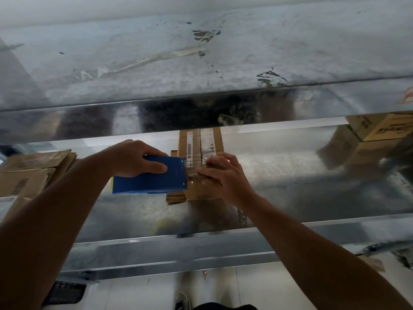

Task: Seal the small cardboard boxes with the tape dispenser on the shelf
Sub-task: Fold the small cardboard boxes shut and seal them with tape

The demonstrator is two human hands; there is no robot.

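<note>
A small cardboard box (201, 144) with barcode labels lies on the middle metal shelf (290, 186), its far end under the shelf above. My left hand (136, 156) grips a blue tape dispenser (154, 175) held against the box's left side. My right hand (220, 173) rests on the near part of the box top, fingertips pinching or pressing clear tape there; which of the two I cannot tell. A side flap (176, 198) sticks out at the box's lower left.
A stack of flattened cardboard (33, 171) sits on the shelf at the left. More cardboard boxes (380, 135) stand at the far right. The upper shelf (201, 63) overhangs close above. A tiled floor and a shoe (182, 300) show below.
</note>
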